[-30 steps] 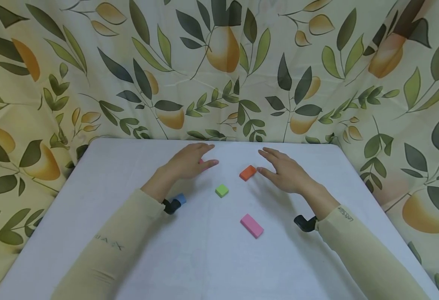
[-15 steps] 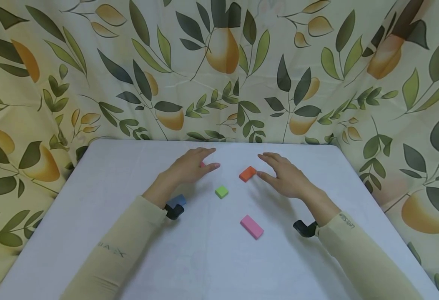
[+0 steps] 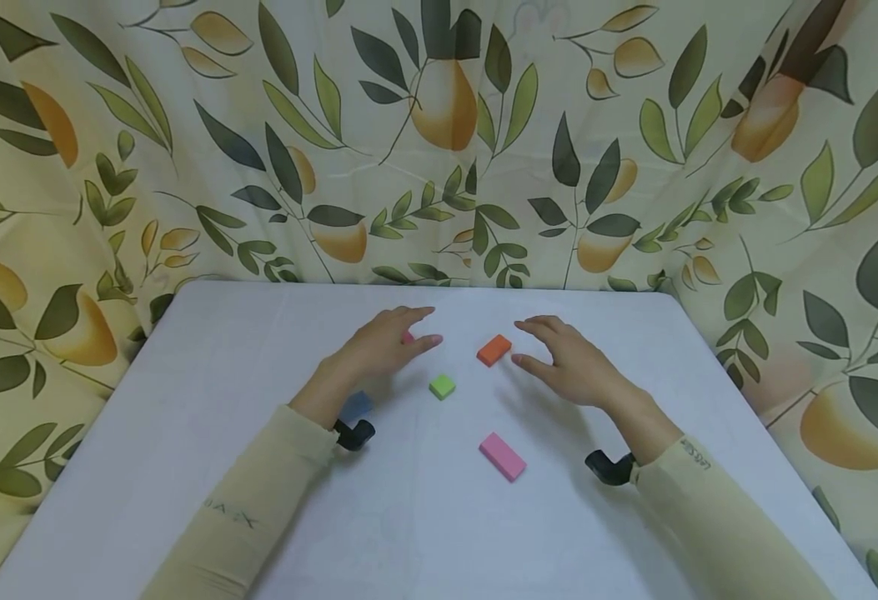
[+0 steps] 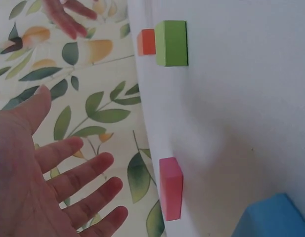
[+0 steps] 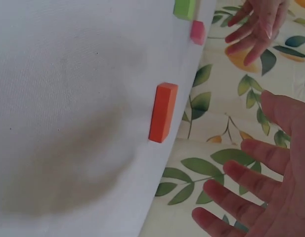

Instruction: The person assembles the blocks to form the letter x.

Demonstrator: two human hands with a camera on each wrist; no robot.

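My left hand (image 3: 378, 344) hovers above the table with its fingers spread and nothing in them. Below it lies a red-pink block (image 4: 172, 190), mostly hidden by that hand in the head view. A blue block (image 3: 358, 405) sits under the left wrist, partly covered. My right hand (image 3: 569, 362), also raised and holding nothing, is nearest to an orange block (image 3: 494, 350), just left of its fingertips; the right wrist view shows a gap between them. Between the hands lies a small green block (image 3: 442, 387). A pink oblong block (image 3: 503, 457) rests closer to me.
The white-covered table (image 3: 423, 533) stands against a curtain (image 3: 258, 167) printed with leaves and fruit. A small black device (image 3: 356, 434) is worn at the left wrist, and another black device (image 3: 609, 467) at the right.
Both hands appear slightly lower in the head view, while the whole scene also shifts down a little. The left forearm has moved slightly right. The blocks stay in place on the table.
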